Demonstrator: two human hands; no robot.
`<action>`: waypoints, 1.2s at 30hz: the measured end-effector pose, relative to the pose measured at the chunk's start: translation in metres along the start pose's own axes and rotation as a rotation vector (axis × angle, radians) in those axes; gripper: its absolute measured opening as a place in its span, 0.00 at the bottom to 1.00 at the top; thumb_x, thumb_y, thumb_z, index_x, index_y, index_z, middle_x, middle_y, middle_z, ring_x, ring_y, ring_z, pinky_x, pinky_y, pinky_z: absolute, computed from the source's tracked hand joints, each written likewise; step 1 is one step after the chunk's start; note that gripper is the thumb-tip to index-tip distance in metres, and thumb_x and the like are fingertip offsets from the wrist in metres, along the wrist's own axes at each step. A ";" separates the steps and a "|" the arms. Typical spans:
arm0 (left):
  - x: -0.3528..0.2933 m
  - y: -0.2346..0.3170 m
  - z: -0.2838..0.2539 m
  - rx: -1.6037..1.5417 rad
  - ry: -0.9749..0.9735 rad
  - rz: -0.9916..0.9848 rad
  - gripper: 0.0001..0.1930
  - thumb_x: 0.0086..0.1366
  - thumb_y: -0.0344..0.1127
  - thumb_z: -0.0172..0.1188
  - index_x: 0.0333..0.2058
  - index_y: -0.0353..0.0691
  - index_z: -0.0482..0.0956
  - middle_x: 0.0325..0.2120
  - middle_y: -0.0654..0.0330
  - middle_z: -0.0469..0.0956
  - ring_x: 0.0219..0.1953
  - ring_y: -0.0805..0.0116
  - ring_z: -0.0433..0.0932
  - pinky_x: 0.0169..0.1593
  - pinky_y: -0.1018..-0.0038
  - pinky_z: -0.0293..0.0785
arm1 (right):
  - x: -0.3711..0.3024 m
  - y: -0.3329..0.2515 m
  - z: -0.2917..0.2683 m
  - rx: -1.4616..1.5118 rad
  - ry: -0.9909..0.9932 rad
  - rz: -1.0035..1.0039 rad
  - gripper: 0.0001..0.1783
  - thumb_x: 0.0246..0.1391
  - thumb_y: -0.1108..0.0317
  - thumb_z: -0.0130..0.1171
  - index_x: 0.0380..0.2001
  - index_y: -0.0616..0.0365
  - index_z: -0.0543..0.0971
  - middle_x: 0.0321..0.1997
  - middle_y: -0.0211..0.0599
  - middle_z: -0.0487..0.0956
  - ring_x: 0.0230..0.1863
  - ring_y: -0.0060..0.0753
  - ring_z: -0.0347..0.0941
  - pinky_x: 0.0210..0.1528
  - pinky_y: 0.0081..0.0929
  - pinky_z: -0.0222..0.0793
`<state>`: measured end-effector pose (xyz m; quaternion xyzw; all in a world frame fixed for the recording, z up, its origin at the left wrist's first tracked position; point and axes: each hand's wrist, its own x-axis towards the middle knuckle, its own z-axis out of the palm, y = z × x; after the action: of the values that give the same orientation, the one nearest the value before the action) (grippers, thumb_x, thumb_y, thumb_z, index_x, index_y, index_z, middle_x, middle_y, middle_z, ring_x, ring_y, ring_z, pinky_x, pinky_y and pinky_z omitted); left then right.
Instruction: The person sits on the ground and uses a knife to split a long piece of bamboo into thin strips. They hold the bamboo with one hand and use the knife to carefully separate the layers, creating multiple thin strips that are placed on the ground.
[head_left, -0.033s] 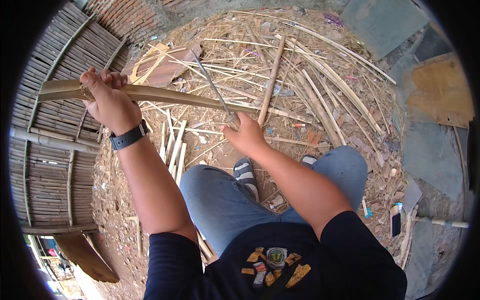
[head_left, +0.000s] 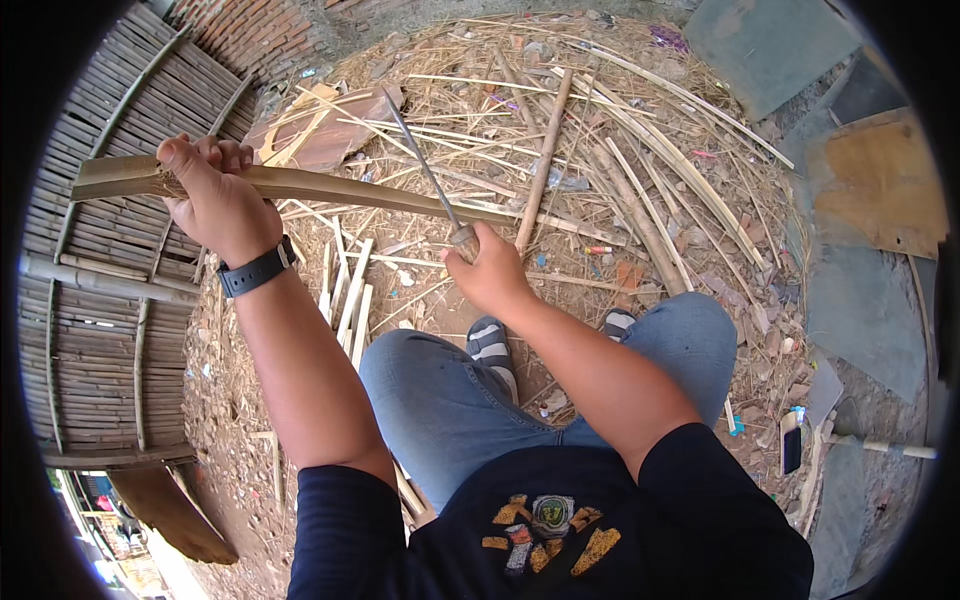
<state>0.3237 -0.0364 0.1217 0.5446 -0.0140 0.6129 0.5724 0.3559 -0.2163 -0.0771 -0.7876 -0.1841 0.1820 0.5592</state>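
Note:
My left hand [head_left: 222, 200], with a dark watch on its wrist, is closed around a long split bamboo piece [head_left: 340, 190] near its thick left end. The bamboo stretches rightward and tapers toward my right hand [head_left: 490, 268]. That hand grips the wooden handle of a long, narrow-bladed knife [head_left: 425, 165]. The blade points up and to the left, crossing over the bamboo; I cannot tell whether they touch. Most of the handle is hidden in my right fist.
Thin bamboo strips [head_left: 690, 185], shavings and a round pole [head_left: 545, 165] litter the ground ahead. A bamboo-slat wall [head_left: 110, 370] stands left, grey sheets [head_left: 865, 310] lie along the right, and a phone [head_left: 791, 448] rests at the lower right. My bent knees flank the working space.
The bamboo's thick end has shifted slightly left with my left hand. My right hand and the knife have barely moved.

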 end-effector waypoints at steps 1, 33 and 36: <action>0.001 -0.003 0.002 -0.006 0.002 0.003 0.23 0.65 0.52 0.62 0.36 0.40 0.63 0.20 0.66 0.63 0.21 0.75 0.62 0.28 0.75 0.63 | 0.001 0.011 0.011 0.003 0.100 -0.059 0.19 0.51 0.61 0.62 0.41 0.64 0.73 0.35 0.55 0.81 0.38 0.59 0.79 0.42 0.45 0.73; 0.012 -0.014 -0.036 0.062 0.111 -0.017 0.25 0.63 0.56 0.63 0.33 0.43 0.61 0.20 0.65 0.61 0.19 0.75 0.61 0.26 0.74 0.62 | 0.033 0.060 -0.012 -0.292 -0.093 0.020 0.29 0.48 0.61 0.63 0.52 0.66 0.72 0.42 0.56 0.80 0.46 0.54 0.78 0.49 0.42 0.73; 0.013 -0.017 -0.034 0.102 0.088 0.027 0.31 0.62 0.59 0.62 0.36 0.38 0.56 0.19 0.63 0.62 0.18 0.74 0.60 0.25 0.74 0.62 | 0.032 0.031 -0.025 -0.048 -0.017 -0.111 0.31 0.53 0.54 0.63 0.55 0.63 0.71 0.38 0.54 0.81 0.43 0.53 0.79 0.44 0.41 0.73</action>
<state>0.3168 0.0003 0.1069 0.5454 0.0349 0.6438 0.5356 0.3984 -0.2301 -0.1012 -0.7879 -0.2365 0.1531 0.5476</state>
